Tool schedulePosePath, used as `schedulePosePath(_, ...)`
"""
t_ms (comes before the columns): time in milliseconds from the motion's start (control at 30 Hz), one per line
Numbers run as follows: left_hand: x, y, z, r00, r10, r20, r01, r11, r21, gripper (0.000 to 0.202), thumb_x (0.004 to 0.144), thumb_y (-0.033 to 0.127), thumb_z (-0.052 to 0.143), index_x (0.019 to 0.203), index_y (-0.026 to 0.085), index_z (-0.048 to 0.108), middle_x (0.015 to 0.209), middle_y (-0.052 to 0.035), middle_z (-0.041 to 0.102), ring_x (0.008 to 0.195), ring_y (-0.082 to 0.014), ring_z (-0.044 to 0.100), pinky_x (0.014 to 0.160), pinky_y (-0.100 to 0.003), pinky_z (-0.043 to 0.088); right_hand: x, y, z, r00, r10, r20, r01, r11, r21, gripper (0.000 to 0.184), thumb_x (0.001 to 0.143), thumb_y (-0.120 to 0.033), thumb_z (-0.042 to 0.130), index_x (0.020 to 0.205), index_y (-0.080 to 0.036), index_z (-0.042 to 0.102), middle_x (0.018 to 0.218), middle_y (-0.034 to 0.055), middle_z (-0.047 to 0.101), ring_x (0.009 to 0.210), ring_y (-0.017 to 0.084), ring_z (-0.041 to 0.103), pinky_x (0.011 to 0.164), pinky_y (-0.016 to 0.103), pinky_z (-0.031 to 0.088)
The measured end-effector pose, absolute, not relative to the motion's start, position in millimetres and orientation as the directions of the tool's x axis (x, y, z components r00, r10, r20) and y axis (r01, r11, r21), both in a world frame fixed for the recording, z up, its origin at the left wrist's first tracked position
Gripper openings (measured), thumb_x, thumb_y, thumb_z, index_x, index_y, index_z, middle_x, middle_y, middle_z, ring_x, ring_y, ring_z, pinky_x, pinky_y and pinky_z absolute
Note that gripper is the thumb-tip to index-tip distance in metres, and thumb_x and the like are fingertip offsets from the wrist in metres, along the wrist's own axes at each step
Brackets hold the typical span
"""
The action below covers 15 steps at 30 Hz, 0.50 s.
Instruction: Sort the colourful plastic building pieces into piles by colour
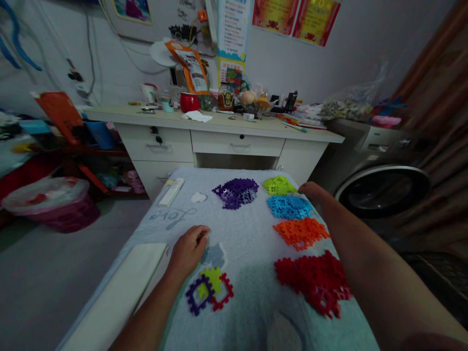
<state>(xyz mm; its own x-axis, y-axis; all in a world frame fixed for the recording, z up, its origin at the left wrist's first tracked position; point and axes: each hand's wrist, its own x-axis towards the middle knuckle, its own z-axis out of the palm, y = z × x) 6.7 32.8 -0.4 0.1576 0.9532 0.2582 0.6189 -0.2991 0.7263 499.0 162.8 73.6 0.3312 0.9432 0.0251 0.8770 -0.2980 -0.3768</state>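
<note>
My left hand (190,247) rests on the pale blue cloth with its fingers curled in, and nothing shows in them. Just below it lie a few interlocking plastic pieces: a purple square frame (190,297), a yellow-green piece (213,278) and a red frame (229,287). At the table's far right edge, my right hand (310,190) is beside the pile of yellow-green pieces (278,185); its fingers are mostly hidden. Nearer along that side are piles of blue pieces (290,207), orange pieces (302,233) and red pieces (316,280). A purple pile (237,192) sits at the far middle.
The cloth-covered table (248,243) carries a long white box (120,292) on its left edge and a small white strip (171,192) farther back. Behind it stands a cluttered white desk (237,141). A washing machine (373,161) is at right, a pink bin (58,207) at left.
</note>
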Motion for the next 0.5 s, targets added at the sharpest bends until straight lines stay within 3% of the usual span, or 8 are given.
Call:
schedulePosePath(67,6.7,33.0,-1.1,0.161,0.952,0.261,0.621,-0.303,0.722,0.026,0.084,0.033,0.047,0.096,0.021,0.066,0.093,-0.0035,0.071,0.087,-0.0189,0.067,0.079,-0.030,0.051,496.0,165.0,80.5,0.334,0.942,-0.001,0.864,-0.307,-0.399,0.010,0.074,-0.016,0.063,0.072,-0.011,0.072,0.067,0.0057,0.067,0.062,0.012,0.060,0.056,0.019,0.043)
schedulePosePath(167,7.2,32.8,-0.9,0.162,0.951,0.262,0.620,-0.304,0.723,0.026,0.084,0.033,0.047,0.097,0.021,0.065,0.094,-0.0035,0.071,0.087,-0.0188,0.067,0.080,-0.030,0.051,481.3,171.1,88.1,0.335,0.942,0.000,0.799,-0.284,-0.531,0.018,0.082,-0.019,0.057,0.087,-0.010,0.072,0.080,0.0078,0.071,0.064,0.010,0.059,0.056,0.017,0.043)
schedulePosePath(267,7.5,32.6,0.0,0.162,0.952,0.261,0.618,-0.303,0.725,0.026,0.084,0.033,0.047,0.097,0.021,0.065,0.095,-0.0039,0.071,0.088,-0.0189,0.067,0.080,-0.030,0.050,460.0,180.6,89.1,0.351,0.936,0.033,0.739,-0.255,-0.624,0.021,0.087,-0.021,0.053,0.090,-0.010,0.070,0.079,0.0083,0.070,0.059,0.009,0.058,0.055,0.017,0.042)
schedulePosePath(500,7.5,31.3,3.0,0.166,0.957,0.239,0.626,-0.290,0.724,0.025,0.084,0.033,0.046,0.096,0.021,0.065,0.094,-0.0041,0.070,0.087,-0.0190,0.066,0.079,-0.030,0.050,436.4,204.9,76.6,0.419,0.901,0.116,0.807,-0.310,-0.503,0.029,0.092,-0.022,0.046,0.095,-0.008,0.071,0.078,0.0094,0.069,0.057,0.010,0.058,0.055,0.021,0.039)
